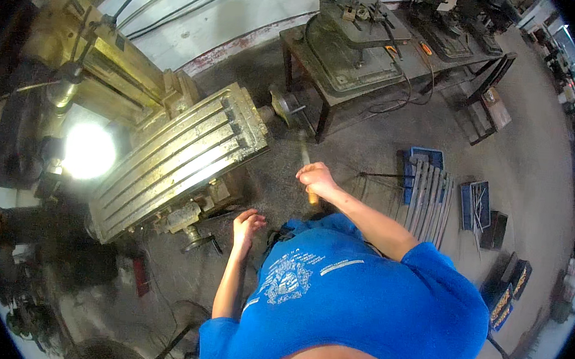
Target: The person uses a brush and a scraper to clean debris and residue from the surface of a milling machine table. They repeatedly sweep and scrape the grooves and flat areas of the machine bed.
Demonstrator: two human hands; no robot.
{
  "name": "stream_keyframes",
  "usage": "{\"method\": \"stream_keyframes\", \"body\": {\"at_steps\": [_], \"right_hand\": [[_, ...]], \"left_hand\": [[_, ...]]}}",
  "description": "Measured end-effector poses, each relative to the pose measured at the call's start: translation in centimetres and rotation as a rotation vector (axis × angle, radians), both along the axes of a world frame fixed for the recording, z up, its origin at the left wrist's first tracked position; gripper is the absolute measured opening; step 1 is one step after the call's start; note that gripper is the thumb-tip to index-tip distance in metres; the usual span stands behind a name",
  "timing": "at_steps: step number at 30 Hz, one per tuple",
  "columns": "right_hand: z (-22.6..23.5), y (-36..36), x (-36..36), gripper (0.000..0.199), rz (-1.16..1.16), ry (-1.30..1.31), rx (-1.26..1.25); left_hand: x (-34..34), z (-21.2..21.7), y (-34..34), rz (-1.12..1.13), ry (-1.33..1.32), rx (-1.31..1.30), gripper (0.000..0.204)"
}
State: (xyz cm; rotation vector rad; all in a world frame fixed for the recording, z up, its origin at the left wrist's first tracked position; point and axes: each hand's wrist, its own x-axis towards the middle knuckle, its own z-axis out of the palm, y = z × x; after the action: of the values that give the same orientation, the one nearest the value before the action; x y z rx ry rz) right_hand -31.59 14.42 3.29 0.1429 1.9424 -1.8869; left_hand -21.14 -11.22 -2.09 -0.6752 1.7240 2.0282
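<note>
Wooden hammer handle (309, 181) gripped in my right hand (316, 178), fingers closed around it, head (301, 137) raised just beyond them toward the slotted mill tabletop (181, 157); left hand (247, 225) loose, empty; seems mid-swing, next needs aimed blow.

The slotted table (181, 161) of a milling machine (107, 71) stands at the left, a lamp (88, 150) just beside its left edge. The left hand (246, 227) hangs near the table's lower right corner. The right hand (316, 178), further right, grips a hammer (305, 164) over the floor. Behind it a bench (377, 65) carries drill presses (354, 23). To the right, flat bars (428, 194) lie on the floor beside trays (478, 204), with boxes (508, 291) nearer the person
</note>
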Motion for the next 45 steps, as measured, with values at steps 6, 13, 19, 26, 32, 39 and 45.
{"method": "stream_keyframes", "body": {"at_steps": [6,13,19,26,32,39,45], "right_hand": [[4.4,4.0,1.0,0.017,0.273,-0.165,-0.179],[6.9,9.9,3.7,0.022,0.348,0.057,-0.008],[8.6,13.4,7.3,0.026,0.229,-0.049,-0.255],[8.5,17.5,12.6,0.020,-0.105,0.083,-0.190],[-5.0,26.9,21.1,0.023,-0.682,-0.149,1.222],[-6.6,26.9,21.2,0.038,-0.881,-0.627,1.268],[-4.5,26.0,18.3,0.042,-0.704,-0.674,1.154]], "left_hand": [[-6.4,4.5,8.2,-0.116,0.108,0.091,0.031],[-10.8,7.7,13.8,-0.266,0.064,0.318,0.033],[-11.0,8.9,15.6,-0.309,0.064,0.381,0.033],[-12.1,3.5,14.1,-0.258,0.048,0.118,0.037],[-9.7,1.1,11.0,-0.406,0.075,-0.005,0.035],[-8.1,0.1,7.8,-0.330,-0.039,0.049,0.037],[-7.1,-0.5,6.8,-0.305,-0.010,0.083,0.036]]}}
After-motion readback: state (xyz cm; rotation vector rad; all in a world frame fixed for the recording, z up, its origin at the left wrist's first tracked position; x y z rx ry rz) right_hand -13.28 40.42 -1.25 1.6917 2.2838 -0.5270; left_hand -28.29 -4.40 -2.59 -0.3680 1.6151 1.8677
